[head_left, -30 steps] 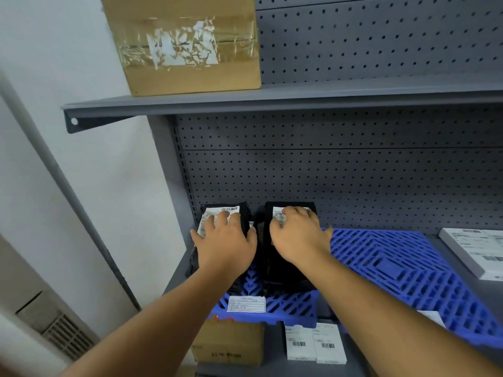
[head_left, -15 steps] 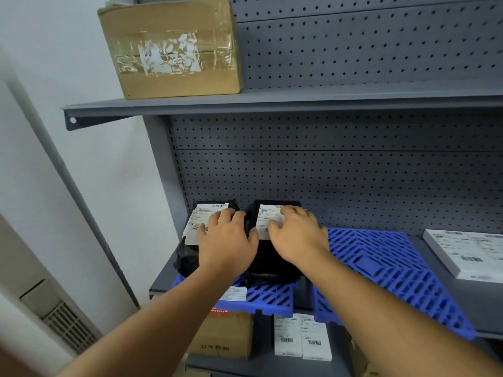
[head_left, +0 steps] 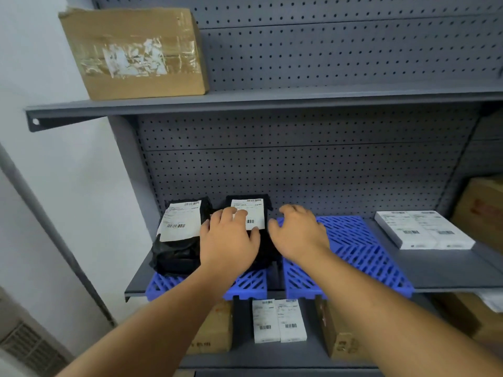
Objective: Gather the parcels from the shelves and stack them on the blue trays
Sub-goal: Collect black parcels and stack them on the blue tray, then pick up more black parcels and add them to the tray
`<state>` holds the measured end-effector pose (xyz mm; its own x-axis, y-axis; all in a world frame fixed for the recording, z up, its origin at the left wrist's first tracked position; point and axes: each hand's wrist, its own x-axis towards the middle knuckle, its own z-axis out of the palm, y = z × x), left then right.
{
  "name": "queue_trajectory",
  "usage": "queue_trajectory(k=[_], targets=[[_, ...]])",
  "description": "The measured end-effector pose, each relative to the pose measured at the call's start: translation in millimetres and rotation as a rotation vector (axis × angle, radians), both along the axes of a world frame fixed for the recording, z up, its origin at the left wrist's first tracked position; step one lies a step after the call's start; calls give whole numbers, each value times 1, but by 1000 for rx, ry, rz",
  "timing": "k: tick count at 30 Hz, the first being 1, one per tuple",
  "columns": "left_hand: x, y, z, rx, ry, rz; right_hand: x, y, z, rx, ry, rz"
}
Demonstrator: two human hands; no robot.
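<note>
Two black plastic parcels with white labels lie side by side on the left blue tray (head_left: 249,285) on the middle shelf. The left black parcel (head_left: 178,238) lies uncovered. My left hand (head_left: 227,240) rests flat on the right black parcel (head_left: 249,210), fingers spread over its label. My right hand (head_left: 298,232) hovers with fingers apart over the near left corner of the right blue tray (head_left: 362,254), holding nothing. A flat white parcel (head_left: 422,229) lies on the bare shelf to the right of that tray.
A taped cardboard box (head_left: 133,53) stands on the upper shelf at the left. The lower shelf holds brown boxes (head_left: 215,330) and two small white labelled boxes (head_left: 279,319). More cardboard boxes (head_left: 481,208) stand at the far right. A wall bounds the left side.
My right hand has come off the right black parcel and moved right over the other tray. My left hand has shifted from the left parcel onto the right one. The view has tilted up.
</note>
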<state>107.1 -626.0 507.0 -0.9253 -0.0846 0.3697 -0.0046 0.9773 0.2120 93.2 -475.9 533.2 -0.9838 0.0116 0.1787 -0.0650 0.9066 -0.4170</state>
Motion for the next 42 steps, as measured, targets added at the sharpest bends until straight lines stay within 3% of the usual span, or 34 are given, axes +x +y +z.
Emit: queue_trajectory(k=[12,21,42], targets=[[32,50,-3,3,-8,-266,71,40,0,-46,10,-183],[62,130,-2,-7,-56,-453,123,114,1,-42,9,-386],[167,437,15,27,1,-883,280,395,13,-30,69,-783]])
